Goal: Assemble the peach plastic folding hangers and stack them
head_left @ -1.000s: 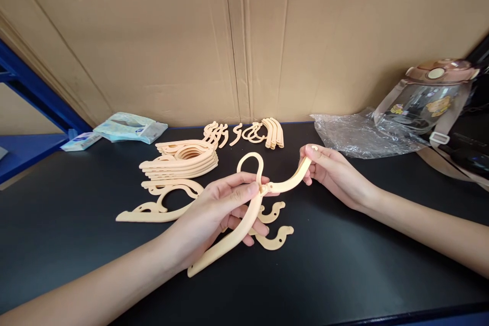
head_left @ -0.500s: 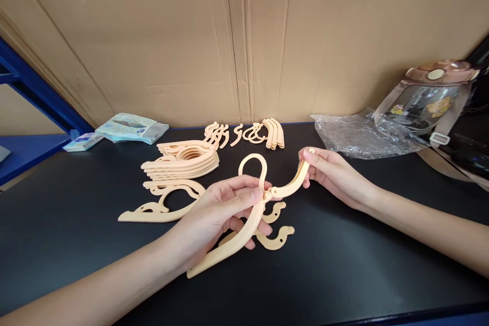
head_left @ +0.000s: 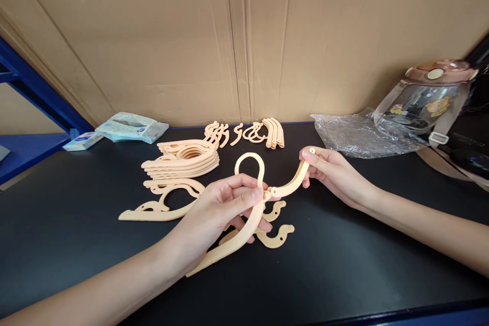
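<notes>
A cream plastic folding hanger [head_left: 243, 237] is held in the air over the table. My left hand [head_left: 229, 201] pinches it at the joint, where the looped hook [head_left: 249, 157] stands upright and the long arm slants down to the lower left. At its right, a short curved arm piece [head_left: 292, 186] meets the joint; whether it is fastened there cannot be made out. My right hand [head_left: 328, 168] is closed on the far end of that arm piece, thumb on top. Under my left hand lie loose curved hanger pieces [head_left: 278, 239], partly hidden by my fingers.
A stack of cream hanger parts [head_left: 183, 160] lies left of centre. Small curved pieces [head_left: 216, 133], hooks [head_left: 254, 135] and grooved arms [head_left: 273, 133] sit along the cardboard wall [head_left: 171, 35]. A tissue pack [head_left: 133, 127], clear plastic bag [head_left: 344, 135] and strapped bottle [head_left: 424, 104] stand at the back.
The looped hook has tipped slightly to the left. Both hands keep their grip in nearly the same place.
</notes>
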The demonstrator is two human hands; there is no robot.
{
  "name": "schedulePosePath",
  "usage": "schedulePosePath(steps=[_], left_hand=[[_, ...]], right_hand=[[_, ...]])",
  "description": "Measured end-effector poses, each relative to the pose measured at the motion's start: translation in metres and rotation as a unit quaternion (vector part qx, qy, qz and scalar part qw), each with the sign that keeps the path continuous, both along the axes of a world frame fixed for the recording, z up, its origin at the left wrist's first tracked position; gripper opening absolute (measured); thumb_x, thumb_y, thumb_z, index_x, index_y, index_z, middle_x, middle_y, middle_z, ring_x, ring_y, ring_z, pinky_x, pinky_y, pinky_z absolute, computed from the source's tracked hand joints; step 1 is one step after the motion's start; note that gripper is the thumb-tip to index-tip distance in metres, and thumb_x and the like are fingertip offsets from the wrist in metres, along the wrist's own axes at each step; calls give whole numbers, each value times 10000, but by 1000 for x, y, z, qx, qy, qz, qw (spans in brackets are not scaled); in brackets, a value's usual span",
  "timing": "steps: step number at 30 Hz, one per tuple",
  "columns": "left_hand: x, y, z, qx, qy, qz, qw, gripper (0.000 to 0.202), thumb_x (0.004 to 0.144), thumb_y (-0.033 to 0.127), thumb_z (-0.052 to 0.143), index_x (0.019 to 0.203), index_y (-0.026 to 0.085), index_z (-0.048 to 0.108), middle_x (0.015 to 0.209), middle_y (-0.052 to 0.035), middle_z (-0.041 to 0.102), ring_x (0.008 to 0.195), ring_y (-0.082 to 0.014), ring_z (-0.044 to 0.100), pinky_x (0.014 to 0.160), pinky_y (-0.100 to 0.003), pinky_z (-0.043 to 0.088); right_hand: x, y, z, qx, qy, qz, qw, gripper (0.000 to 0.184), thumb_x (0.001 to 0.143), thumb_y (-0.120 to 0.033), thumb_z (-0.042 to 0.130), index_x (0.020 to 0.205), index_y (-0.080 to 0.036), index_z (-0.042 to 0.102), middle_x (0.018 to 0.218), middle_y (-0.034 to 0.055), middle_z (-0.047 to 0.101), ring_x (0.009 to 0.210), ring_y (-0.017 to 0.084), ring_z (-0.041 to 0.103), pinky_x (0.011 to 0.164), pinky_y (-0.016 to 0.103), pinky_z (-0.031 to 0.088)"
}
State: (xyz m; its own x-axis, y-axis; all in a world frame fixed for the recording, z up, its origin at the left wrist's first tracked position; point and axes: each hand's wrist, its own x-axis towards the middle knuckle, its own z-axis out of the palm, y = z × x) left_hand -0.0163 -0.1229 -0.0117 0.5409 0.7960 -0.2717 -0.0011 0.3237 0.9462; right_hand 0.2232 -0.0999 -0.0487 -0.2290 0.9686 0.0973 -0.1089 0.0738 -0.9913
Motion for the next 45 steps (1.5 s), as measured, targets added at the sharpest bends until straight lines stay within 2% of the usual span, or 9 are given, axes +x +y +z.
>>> schedulePosePath(steps=[4,9,15,18,22,27,36,42,45], left_hand=[[1,-1,-4,5,9,20,1000,138,878,309,648,867,176,613,707,8,665,629,-137,698,528,-152,525],[3,-2,-8,-17,10,7,1000,180,879,329,644,895,156,595,847,-59,722,585,-106,659,536,-157,503],[1,0,0,8,18,55,998,153,886,337,623,923,196,576,943,-28,709,583,-109,668,630,-253,581],[0,2,-1,17,30,58,998,165,885,357,619,943,205,591,772,-4,689,582,-127,670,638,-277,589],[-1,2,-4,-12,30,46,998,197,885,384,610,969,207,600,573,2,643,545,-122,639,640,-261,579],[-2,3,-5,-34,3,28,999,181,888,373,604,965,209,603,560,5,629,525,-114,624,576,-203,537],[-3,4,-3,-42,-1,14,999,159,867,354,624,936,213,600,584,35,585,523,-116,642,531,-165,498],[-4,5,-1,-37,28,15,999,319,881,334,598,1170,202,622,540,0,629,526,-139,653,516,-165,493],[-4,5,-1,-40,27,6,999,338,890,335,587,1203,215,627,569,1,637,559,-140,669,532,-168,501]], right_hand=[[-6,-6,2,14,-12,4,1000,269,889,-409,618,770,-172,573,610,-28,642,540,97,616,602,226,514],[-18,-17,7,32,-30,43,998,245,878,-397,629,785,-181,558,582,-11,670,535,141,645,594,271,524],[-9,-6,5,16,-12,-49,999,270,831,-417,677,739,-181,587,589,-23,624,507,109,581,576,255,504],[-6,-3,3,12,-4,-54,998,283,841,-429,666,725,-181,595,589,-28,608,517,100,569,594,247,496],[-5,-4,2,4,13,-38,999,271,858,-430,648,753,-185,598,613,-30,618,548,98,582,610,237,482],[-5,-6,2,1,1,-26,1000,270,853,-445,649,792,-184,609,620,-28,632,556,109,599,647,258,494],[-6,-5,3,5,-4,-34,999,282,838,-456,659,798,-182,605,617,-26,629,549,113,605,652,270,506],[-7,-6,3,8,-7,-43,999,279,828,-463,666,815,-191,604,621,-30,631,542,119,609,651,281,514],[-7,-6,3,12,-8,-50,999,278,826,-462,670,809,-193,601,626,-30,635,546,119,612,651,280,514]])
